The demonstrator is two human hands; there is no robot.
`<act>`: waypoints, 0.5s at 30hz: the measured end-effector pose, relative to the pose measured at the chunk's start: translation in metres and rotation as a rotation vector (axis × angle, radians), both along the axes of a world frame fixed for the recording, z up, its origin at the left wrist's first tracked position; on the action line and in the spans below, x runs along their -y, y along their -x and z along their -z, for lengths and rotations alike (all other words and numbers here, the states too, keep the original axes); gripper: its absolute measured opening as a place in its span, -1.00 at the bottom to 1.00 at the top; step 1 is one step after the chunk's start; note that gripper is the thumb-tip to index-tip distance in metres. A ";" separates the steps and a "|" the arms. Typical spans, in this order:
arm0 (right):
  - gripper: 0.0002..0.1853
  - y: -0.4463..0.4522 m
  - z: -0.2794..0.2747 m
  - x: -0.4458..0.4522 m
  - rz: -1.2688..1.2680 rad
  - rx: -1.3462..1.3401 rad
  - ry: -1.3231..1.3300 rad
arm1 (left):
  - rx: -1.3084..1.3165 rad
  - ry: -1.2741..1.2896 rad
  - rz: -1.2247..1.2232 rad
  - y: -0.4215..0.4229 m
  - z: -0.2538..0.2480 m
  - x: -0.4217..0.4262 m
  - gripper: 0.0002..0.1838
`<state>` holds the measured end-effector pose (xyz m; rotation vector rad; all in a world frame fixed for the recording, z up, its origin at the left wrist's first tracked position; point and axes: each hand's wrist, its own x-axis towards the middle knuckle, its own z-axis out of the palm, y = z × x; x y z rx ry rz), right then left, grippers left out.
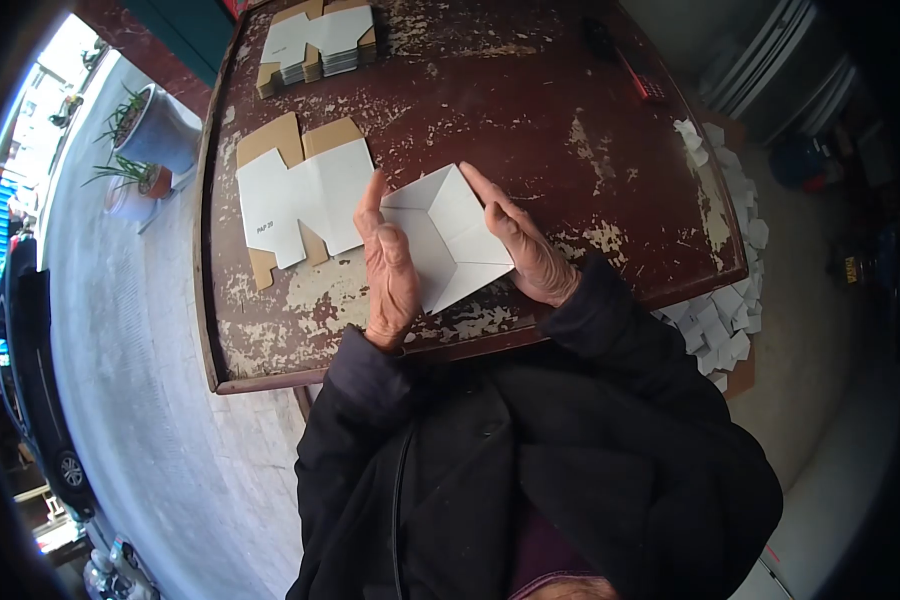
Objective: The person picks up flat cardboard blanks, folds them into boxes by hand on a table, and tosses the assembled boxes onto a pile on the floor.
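A small white cardboard box (pixel 447 232) stands between my two hands over the table, its open inside facing me and its walls folded up. My left hand (pixel 387 262) presses along its left wall, fingers straight and thumb raised. Against the right wall lies my right hand (pixel 528 243), with its fingers extended along the side. The box is held between the two palms. Just left of my left hand lies a flat die-cut carton blank (pixel 300 195), white with brown flaps and printed "PAP 20".
A stack of carton blanks (pixel 320 42) sits at the table's far left. A red-and-black object (pixel 642 82) lies far right on the worn table (pixel 500 100). White folded pieces (pixel 715 335) are heaped beyond the right edge. Potted plants (pixel 150 130) stand left.
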<state>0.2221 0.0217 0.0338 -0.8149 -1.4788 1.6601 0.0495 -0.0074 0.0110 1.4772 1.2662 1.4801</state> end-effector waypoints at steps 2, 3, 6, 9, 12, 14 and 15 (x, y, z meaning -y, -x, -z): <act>-0.13 -0.002 -0.007 0.000 0.015 0.092 -0.073 | -0.045 -0.055 -0.020 0.000 0.002 -0.001 -0.24; -0.19 -0.003 -0.010 0.000 0.019 0.138 -0.108 | -0.067 -0.080 -0.032 0.001 0.003 -0.002 -0.23; -0.25 0.000 -0.007 0.002 0.047 0.178 -0.156 | -0.078 -0.084 -0.019 0.000 0.004 -0.004 -0.22; -0.30 0.007 0.003 0.002 0.082 0.167 -0.215 | -0.036 -0.032 0.023 -0.001 0.003 -0.007 -0.19; -0.32 0.008 0.010 0.002 0.099 0.130 -0.194 | -0.046 -0.050 0.073 0.007 0.002 0.000 -0.12; -0.34 0.005 0.010 -0.002 0.119 0.105 -0.177 | -0.044 -0.073 0.126 0.010 0.003 0.003 -0.01; -0.34 0.003 0.011 -0.003 0.124 0.103 -0.176 | -0.045 -0.080 0.157 0.013 0.004 0.005 0.06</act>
